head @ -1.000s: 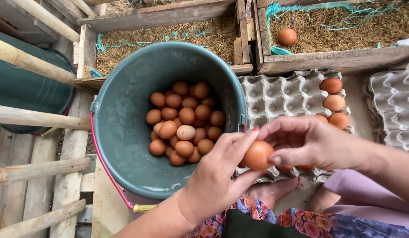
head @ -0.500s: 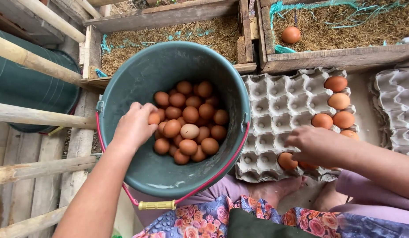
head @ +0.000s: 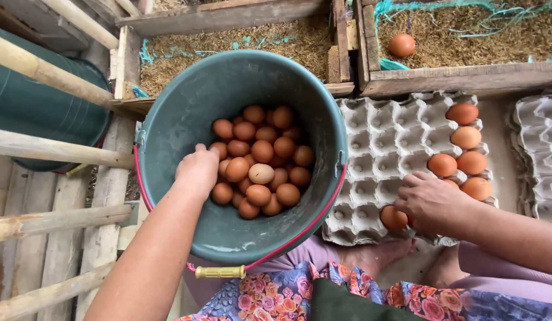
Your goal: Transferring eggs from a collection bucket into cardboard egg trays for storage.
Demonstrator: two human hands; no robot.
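Observation:
A grey-green bucket holds several brown eggs and one paler egg. My left hand reaches down inside the bucket, its fingers curled over the eggs at the left of the pile; whether it grips one I cannot tell. To the right lies a grey paper egg tray with several brown eggs along its right side. My right hand rests on the tray's near edge, fingers on a brown egg sitting in a cup.
Wooden nest boxes with straw stand behind the bucket; one at the back right holds a single egg. Another egg tray lies at far right. Bamboo poles and a dark green drum are at left. Floral cloth covers my lap.
One second ago both hands held one egg over the bucket's rim. My right hand carried it to the tray's near edge; my left hand went down into the bucket onto the pile.

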